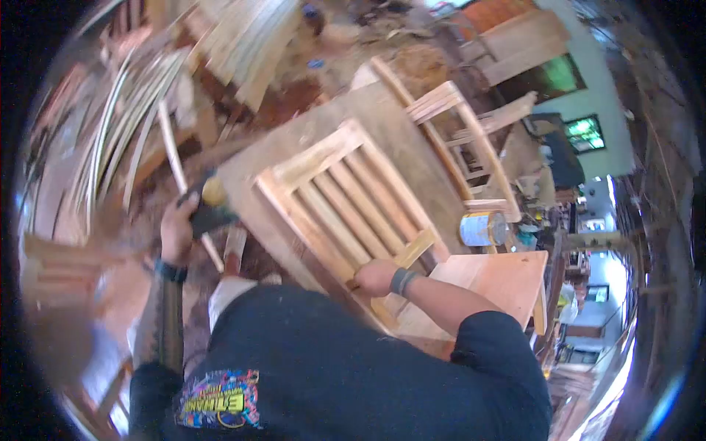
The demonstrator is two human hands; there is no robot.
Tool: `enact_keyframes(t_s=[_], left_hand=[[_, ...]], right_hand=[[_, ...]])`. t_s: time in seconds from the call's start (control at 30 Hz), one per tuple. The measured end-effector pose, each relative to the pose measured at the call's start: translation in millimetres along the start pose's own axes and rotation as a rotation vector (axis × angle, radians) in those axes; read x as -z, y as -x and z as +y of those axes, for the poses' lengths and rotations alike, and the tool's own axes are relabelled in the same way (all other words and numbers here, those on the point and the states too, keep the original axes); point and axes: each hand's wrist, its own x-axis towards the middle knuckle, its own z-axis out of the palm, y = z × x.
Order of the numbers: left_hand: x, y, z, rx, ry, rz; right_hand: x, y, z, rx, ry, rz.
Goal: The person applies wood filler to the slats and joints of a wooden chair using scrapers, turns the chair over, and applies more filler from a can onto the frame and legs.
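Wooden chair (pixel 417 248) our right grip (pixel 376 278) clasps could dent if our left grip (pixel 176 231), clutching a tool (pixel 209 216) at the desk's edge (pixel 246 184), slips.

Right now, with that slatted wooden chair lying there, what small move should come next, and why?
Probably bring the blurred black and yellow object in the left hand toward the pale slatted wooden chair: the right hand grips the chair's frame, while the object is off to one side.
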Motion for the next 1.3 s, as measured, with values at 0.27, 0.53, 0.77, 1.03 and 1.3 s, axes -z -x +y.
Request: enact_keyframes(t_s=[0.27,0.53,0.77,1.03,1.3], left_hand=[[-70,10,23,0.31,0.364,-0.319],[-173,38,67,0.283,0.453,-0.68],[-225,50,48,0.321,0.531,-0.627],[-222,65,63,0.216,0.435,-0.502],[-204,70,66,0.111,0.297,-0.266]], right_hand=[[119,4,-14,0.113,-0.567,0.929],[141,12,-77,0.584,-1.686,1.461],[132,21,-100,0.74,-1.81,1.792],[125,17,-109,0.336,-1.227,1.83],[129,32,-107,0.039,-0.712,1.492]])
